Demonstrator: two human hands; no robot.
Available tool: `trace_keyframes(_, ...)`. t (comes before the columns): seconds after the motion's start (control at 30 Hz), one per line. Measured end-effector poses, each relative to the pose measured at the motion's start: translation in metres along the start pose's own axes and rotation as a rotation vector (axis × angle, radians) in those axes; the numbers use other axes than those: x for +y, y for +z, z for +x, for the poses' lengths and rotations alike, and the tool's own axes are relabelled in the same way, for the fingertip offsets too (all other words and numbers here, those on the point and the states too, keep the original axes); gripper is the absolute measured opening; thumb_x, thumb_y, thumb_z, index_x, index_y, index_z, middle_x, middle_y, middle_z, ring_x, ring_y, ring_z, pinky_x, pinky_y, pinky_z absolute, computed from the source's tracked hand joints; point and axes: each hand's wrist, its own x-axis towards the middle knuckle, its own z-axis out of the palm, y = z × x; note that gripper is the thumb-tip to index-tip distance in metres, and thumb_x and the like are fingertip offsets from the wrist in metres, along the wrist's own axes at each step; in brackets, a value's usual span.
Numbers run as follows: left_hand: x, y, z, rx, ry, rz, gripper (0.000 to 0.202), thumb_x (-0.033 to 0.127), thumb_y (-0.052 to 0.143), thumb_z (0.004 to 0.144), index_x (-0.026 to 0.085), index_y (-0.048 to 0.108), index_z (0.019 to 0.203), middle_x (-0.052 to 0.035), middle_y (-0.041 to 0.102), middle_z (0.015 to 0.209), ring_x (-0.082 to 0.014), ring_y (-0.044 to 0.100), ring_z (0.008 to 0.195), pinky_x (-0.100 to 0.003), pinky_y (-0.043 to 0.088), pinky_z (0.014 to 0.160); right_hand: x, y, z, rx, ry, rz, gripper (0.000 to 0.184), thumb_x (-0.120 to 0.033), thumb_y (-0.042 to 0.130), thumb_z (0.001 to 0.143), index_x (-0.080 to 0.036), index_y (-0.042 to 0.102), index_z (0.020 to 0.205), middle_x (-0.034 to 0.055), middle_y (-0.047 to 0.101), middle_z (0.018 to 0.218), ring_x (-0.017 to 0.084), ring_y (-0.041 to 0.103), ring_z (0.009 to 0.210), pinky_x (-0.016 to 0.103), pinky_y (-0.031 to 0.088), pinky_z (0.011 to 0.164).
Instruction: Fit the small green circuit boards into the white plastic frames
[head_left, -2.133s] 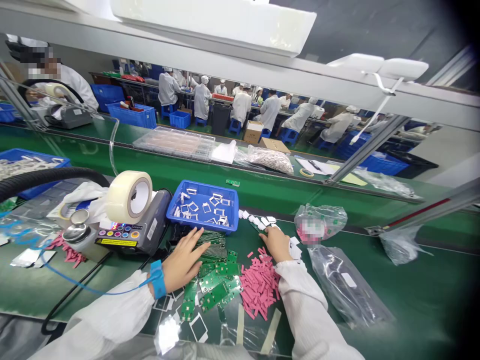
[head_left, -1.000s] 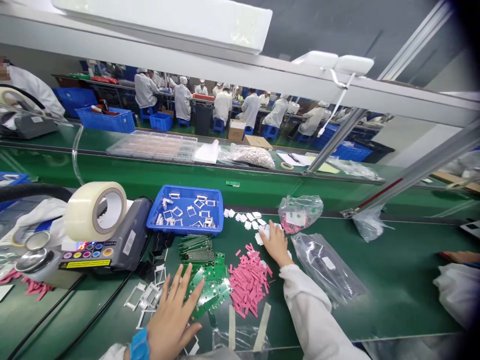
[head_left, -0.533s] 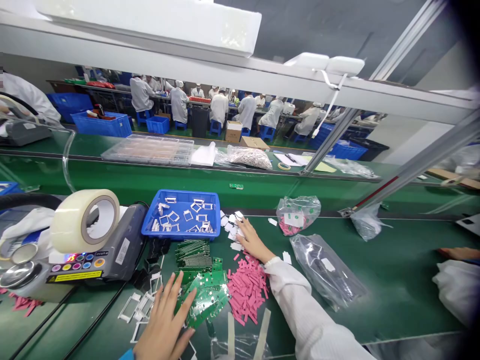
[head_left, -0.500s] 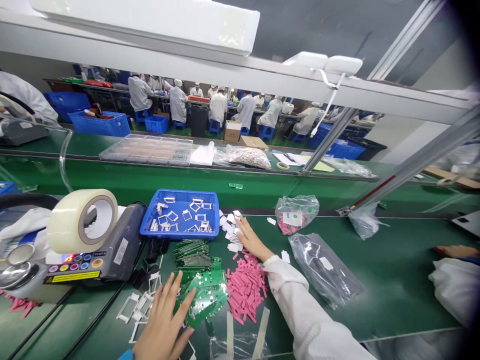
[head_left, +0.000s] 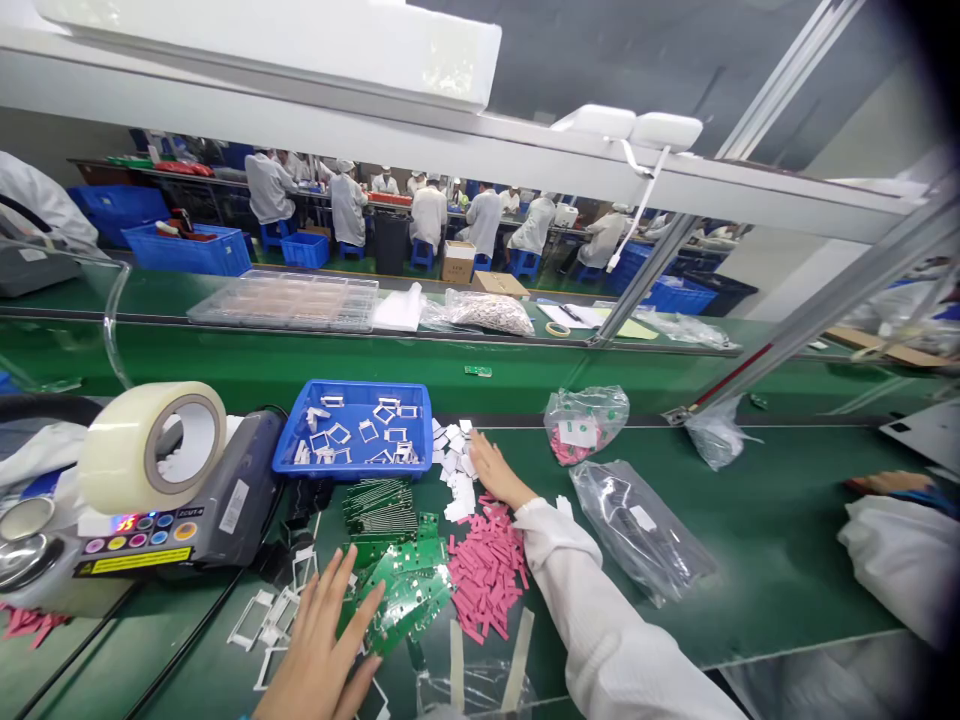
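Note:
My left hand (head_left: pixel 321 655) lies flat with fingers spread near the bench's front edge, its fingertips on the green circuit boards (head_left: pixel 401 585) and beside loose white frames (head_left: pixel 274 618). My right hand (head_left: pixel 497 472) rests open, fingers stretched over a heap of small white pieces (head_left: pixel 455 465) just right of the blue tray (head_left: pixel 352 436). A pile of pink strips (head_left: pixel 486 568) lies under my right wrist. Neither hand grips anything.
A tape dispenser (head_left: pixel 187 500) with a big tape roll (head_left: pixel 152 447) stands at the left. Clear plastic bags (head_left: pixel 634 528) lie on the green mat to the right. Another person's sleeve (head_left: pixel 900 555) shows at the far right. A conveyor (head_left: pixel 300 340) runs behind.
My right hand slid left across the mat, pushing the white pieces toward the blue tray. My left hand drew back toward me from the green boards. The view turned rightward.

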Motion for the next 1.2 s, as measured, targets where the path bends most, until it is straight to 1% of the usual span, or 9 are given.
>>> trace_keyframes(0.13, -0.003, 0.000, -0.002, 0.020, 0.022, 0.006, 0.070, 0.022, 0.048, 0.082, 0.031, 0.013, 0.141, -0.0098, -0.001, 0.152, -0.0393, 0.028, 0.131, -0.053, 0.045, 0.092, -0.006, -0.016, -0.010, 0.001, -0.010, -0.018, 0.034, -0.032, 0.051, 0.088, -0.018, 0.049, 0.119, 0.0083, 0.051, 0.122, 0.021, 0.053, 0.104, 0.044, 0.045, 0.087)
trace_keyframes(0.3, -0.009, -0.003, -0.006, 0.047, 0.017, -0.016, 0.069, 0.022, 0.046, 0.082, 0.033, 0.013, 0.141, -0.0062, -0.007, 0.153, -0.0398, 0.031, 0.130, -0.055, 0.046, 0.090, 0.028, -0.051, -0.072, 0.109, 0.308, -0.147, 0.031, -0.032, 0.050, 0.088, -0.017, 0.051, 0.115, 0.0080, 0.054, 0.116, 0.020, 0.056, 0.099, 0.041, 0.047, 0.083)
trace_keyframes(0.4, -0.007, -0.005, -0.005, 0.044, 0.020, -0.034, 0.070, 0.020, 0.047, 0.082, 0.035, 0.012, 0.141, -0.0049, -0.007, 0.153, -0.0379, 0.028, 0.131, -0.053, 0.044, 0.093, 0.044, -0.054, -0.104, 0.108, 0.463, -0.205, 0.029, -0.030, 0.052, 0.088, -0.016, 0.053, 0.112, 0.0076, 0.055, 0.113, 0.018, 0.057, 0.094, 0.039, 0.049, 0.079)
trace_keyframes(0.47, -0.003, -0.006, -0.003, 0.045, 0.037, -0.034, 0.070, 0.019, 0.048, 0.081, 0.034, 0.013, 0.141, -0.0055, -0.007, 0.153, -0.0376, 0.026, 0.132, -0.053, 0.044, 0.093, 0.046, -0.049, -0.107, 0.094, 0.464, -0.207, 0.029, -0.030, 0.051, 0.088, -0.016, 0.053, 0.112, 0.0075, 0.055, 0.113, 0.018, 0.058, 0.093, 0.038, 0.050, 0.079)
trace_keyframes(0.77, 0.003, -0.007, -0.002, 0.104, 0.076, 0.001, 0.064, 0.017, 0.048, 0.081, 0.028, 0.023, 0.139, -0.0119, 0.001, 0.153, -0.0379, 0.024, 0.133, -0.053, 0.045, 0.090, -0.003, -0.034, -0.037, -0.033, -0.032, -0.002, 0.026, -0.030, 0.052, 0.087, -0.016, 0.055, 0.109, 0.0068, 0.056, 0.114, 0.018, 0.056, 0.098, 0.040, 0.048, 0.083)
trace_keyframes(0.93, -0.012, -0.006, -0.017, 0.037, 0.007, -0.015, 0.053, 0.018, 0.048, 0.082, 0.027, 0.037, 0.133, -0.0119, 0.007, 0.152, -0.0373, 0.019, 0.134, -0.058, 0.039, 0.094, -0.031, -0.056, -0.079, 0.033, -0.102, 0.080, 0.029, -0.025, 0.037, 0.091, -0.017, 0.053, 0.115, 0.0112, 0.053, 0.117, 0.021, 0.051, 0.109, 0.041, 0.042, 0.090)
trace_keyframes(1.0, -0.016, -0.006, -0.023, 0.010, -0.024, -0.026, 0.048, 0.018, 0.047, 0.082, 0.025, 0.041, 0.129, -0.0128, 0.012, 0.151, -0.0367, 0.017, 0.135, -0.059, 0.037, 0.096, -0.053, -0.057, -0.108, -0.014, -0.170, 0.115, 0.030, -0.028, 0.045, 0.088, -0.021, 0.053, 0.116, 0.0090, 0.055, 0.115, 0.022, 0.051, 0.107, 0.040, 0.041, 0.091)
trace_keyframes(1.1, -0.016, -0.004, -0.029, -0.037, -0.038, -0.044, 0.042, 0.018, 0.046, 0.082, 0.025, 0.048, 0.123, -0.0122, 0.028, 0.145, -0.0354, 0.017, 0.134, -0.060, 0.033, 0.098, -0.095, -0.040, -0.141, -0.167, -0.365, 0.075, 0.045, -0.030, 0.065, 0.075, -0.029, 0.053, 0.118, 0.0067, 0.055, 0.115, 0.025, 0.049, 0.106, 0.042, 0.039, 0.090)
trace_keyframes(1.2, -0.010, 0.000, -0.035, -0.075, -0.039, -0.054, 0.034, 0.018, 0.046, 0.081, 0.027, 0.056, 0.112, -0.0076, 0.045, 0.136, -0.0352, 0.022, 0.132, -0.064, 0.027, 0.099, -0.127, -0.013, -0.153, -0.223, -0.521, -0.105, 0.052, -0.032, 0.072, 0.068, -0.035, 0.054, 0.117, 0.0083, 0.050, 0.121, 0.030, 0.044, 0.107, 0.050, 0.033, 0.090)
